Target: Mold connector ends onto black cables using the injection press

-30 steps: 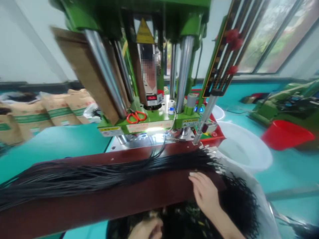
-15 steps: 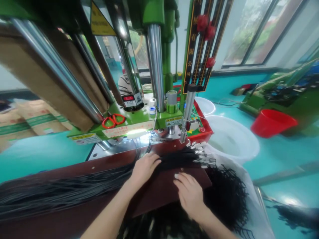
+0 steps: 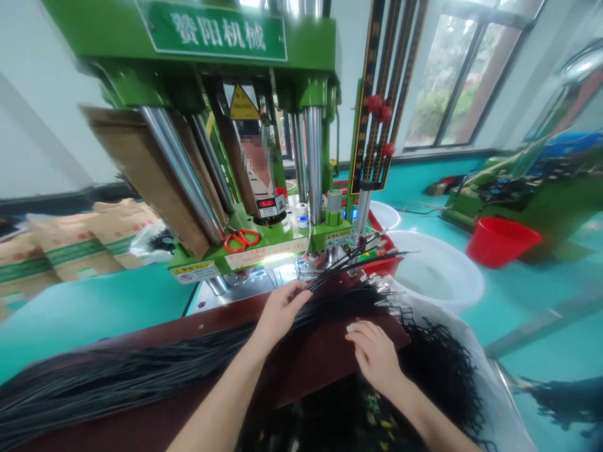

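My left hand (image 3: 282,312) is closed on a few thin black cables (image 3: 336,265), whose free ends rise to the upper right in front of the press. Beneath it a thick bundle of black cables (image 3: 117,370) runs along the brown board (image 3: 325,364). Pale tips (image 3: 384,290) show at the bundle's right end. My right hand (image 3: 377,355) hovers over the board's right part, below the bundle, its fingers loosely bent and the thumb apart. At a fingertip is something small and white (image 3: 349,328), too small to identify; nothing else shows in that hand.
Behind the board stands a green press (image 3: 277,238) with steel columns. Orange-handled scissors (image 3: 242,240) lie on its ledge. At right are a white tub (image 3: 471,282), a red bucket (image 3: 502,242) and a bag edge (image 3: 499,383) around black cables. Behind the press is a person (image 3: 261,179).
My left hand has taken a few cables and raised their ends above the bundle. My right hand stays near the board's right part. The view has tilted up, showing more of the press.
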`<state>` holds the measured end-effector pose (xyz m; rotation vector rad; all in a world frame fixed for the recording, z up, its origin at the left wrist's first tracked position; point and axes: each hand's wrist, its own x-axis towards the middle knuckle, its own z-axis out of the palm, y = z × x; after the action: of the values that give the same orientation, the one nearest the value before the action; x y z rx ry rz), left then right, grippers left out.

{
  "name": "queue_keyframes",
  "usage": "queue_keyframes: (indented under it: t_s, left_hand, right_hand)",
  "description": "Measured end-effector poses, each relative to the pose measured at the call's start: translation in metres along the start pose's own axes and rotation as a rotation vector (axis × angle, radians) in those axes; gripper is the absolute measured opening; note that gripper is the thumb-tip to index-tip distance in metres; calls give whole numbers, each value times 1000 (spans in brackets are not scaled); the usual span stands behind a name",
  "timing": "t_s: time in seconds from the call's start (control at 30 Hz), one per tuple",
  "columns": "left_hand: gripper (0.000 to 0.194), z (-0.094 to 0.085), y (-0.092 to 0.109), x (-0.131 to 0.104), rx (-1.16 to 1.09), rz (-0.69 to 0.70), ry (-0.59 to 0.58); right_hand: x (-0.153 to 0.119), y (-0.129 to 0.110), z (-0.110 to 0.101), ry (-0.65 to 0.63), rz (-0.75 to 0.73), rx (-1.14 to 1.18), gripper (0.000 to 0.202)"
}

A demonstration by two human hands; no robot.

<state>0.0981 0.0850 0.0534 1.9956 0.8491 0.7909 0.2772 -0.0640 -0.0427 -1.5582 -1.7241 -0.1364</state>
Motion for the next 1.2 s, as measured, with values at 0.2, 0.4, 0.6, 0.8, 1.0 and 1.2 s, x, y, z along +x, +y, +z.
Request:
queue_keyframes:
  t_s: [0.2, 0.4, 0.6, 0.8, 1.0, 1.2]
  left_hand:
    - [21, 4, 2, -8, 171, 82, 106]
    - [20, 26, -2, -40, 189, 50, 10]
    - [23, 39, -15, -81, -98, -233, -498]
    - [54, 67, 16, -60, -1132, -302, -377]
    - [29, 104, 11, -45, -1332, -462, -126]
    - [29, 109, 6, -50, -1218, -506, -241]
  right_hand:
    - [43, -32, -19, -43, 496, 926, 20]
    - [114, -30, -25, 130, 475, 1630, 30]
    - [110, -34, -34, -202, 510, 1491, 20]
    - [88, -44, -17, -514, 644, 1171, 26]
    - [102, -31, -10, -301, 753, 1397, 36]
    - [155, -9, -38, -374, 425, 1095, 29]
